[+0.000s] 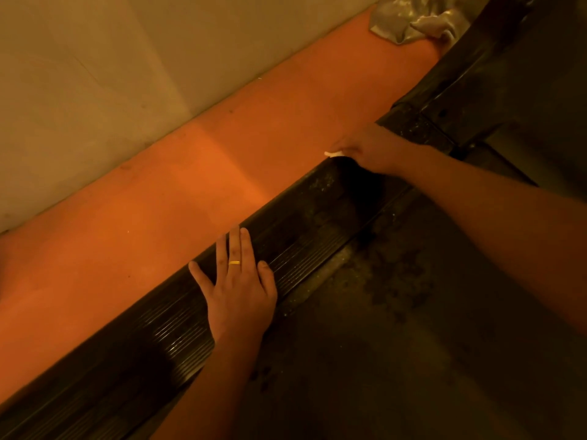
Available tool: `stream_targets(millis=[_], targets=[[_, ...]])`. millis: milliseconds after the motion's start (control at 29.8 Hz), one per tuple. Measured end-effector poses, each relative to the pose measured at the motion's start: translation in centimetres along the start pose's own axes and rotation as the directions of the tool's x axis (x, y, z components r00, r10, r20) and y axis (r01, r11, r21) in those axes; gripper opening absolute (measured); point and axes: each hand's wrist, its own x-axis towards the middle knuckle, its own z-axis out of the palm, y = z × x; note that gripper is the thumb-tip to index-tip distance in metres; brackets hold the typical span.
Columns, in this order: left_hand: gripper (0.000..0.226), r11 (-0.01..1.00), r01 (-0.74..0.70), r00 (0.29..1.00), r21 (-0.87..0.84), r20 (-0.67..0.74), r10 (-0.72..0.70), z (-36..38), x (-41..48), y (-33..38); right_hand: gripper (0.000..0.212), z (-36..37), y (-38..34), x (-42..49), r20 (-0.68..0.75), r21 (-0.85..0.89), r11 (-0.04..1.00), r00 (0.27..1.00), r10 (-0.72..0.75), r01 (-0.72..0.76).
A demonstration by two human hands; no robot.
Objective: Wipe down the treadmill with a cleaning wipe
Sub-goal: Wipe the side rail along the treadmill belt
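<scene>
The treadmill's dark ribbed side rail (305,223) runs diagonally from lower left to upper right, with the dusty black belt (397,328) beside it. My left hand (238,287) rests flat on the rail, fingers straight and spread, a gold ring on one finger. My right hand (371,147) reaches to the rail's outer edge farther up and grips a white cleaning wipe (333,154). Only a small corner of the wipe shows beyond the fingers.
An orange floor strip (158,201) lies between the rail and a pale wall (79,90). A crumpled grey cloth (413,17) sits on the floor at the top right. The treadmill's dark front frame (476,74) rises beyond my right hand.
</scene>
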Motion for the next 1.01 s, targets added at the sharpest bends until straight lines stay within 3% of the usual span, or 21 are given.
stream_targets(millis=[168, 235, 336, 470, 604, 705, 839, 906, 1007], targets=[[0.064, 1.000, -0.001, 1.000, -0.005, -0.002, 0.001, 0.0, -0.1, 0.0, 0.037, 4.7, -4.8, -0.6, 0.087, 0.095, 0.960, 0.958, -0.272, 0.264], [0.064, 1.000, -0.002, 1.000, -0.002, -0.001, 0.002, 0.0, 0.0, 0.0, 0.040, 4.6, -3.6, -0.2, 0.099, 0.039, 0.951, 0.946, -0.308, 0.306], [0.064, 1.000, -0.004, 1.000, -0.009, -0.001, 0.004, 0.1, 0.0, 0.0, 0.049, 1.6, 1.0, 0.2, 0.005, 0.006, 0.991, 0.991, -0.135, 0.135], [0.064, 1.000, -0.005, 1.000, -0.001, -0.001, 0.005, 0.1, 0.0, -0.1, 0.038, -2.6, 6.3, -0.3, -0.138, 0.014, 0.987, 0.977, 0.163, -0.162], [0.064, 1.000, -0.004, 1.000, -0.009, 0.010, 0.004, -0.1, 0.1, 0.0, 0.036, -1.8, 4.3, -0.2, -0.172, 0.112, 0.975, 0.963, 0.208, -0.191], [0.064, 1.000, -0.001, 1.000, -0.010, 0.002, 0.001, -0.2, 0.1, 0.0, 0.040, 0.7, -0.9, -1.2, -0.156, 0.124, 0.987, 0.980, 0.124, -0.105], [0.064, 1.000, -0.002, 1.000, 0.001, -0.005, 0.002, -0.1, 0.1, 0.1, 0.046, 6.7, -8.0, -4.1, -0.093, 0.076, 0.982, 0.982, -0.167, 0.174], [0.064, 1.000, 0.000, 1.000, 0.002, -0.002, 0.000, -0.1, 0.1, 0.1, 0.052, 8.9, -9.4, -6.5, -0.124, 0.131, 0.971, 0.975, -0.183, 0.199], [0.064, 1.000, 0.002, 1.000, -0.003, -0.006, -0.002, -0.1, 0.1, 0.1, 0.066, 10.5, -8.4, -10.4, -0.151, 0.081, 0.987, 0.980, -0.128, 0.141]])
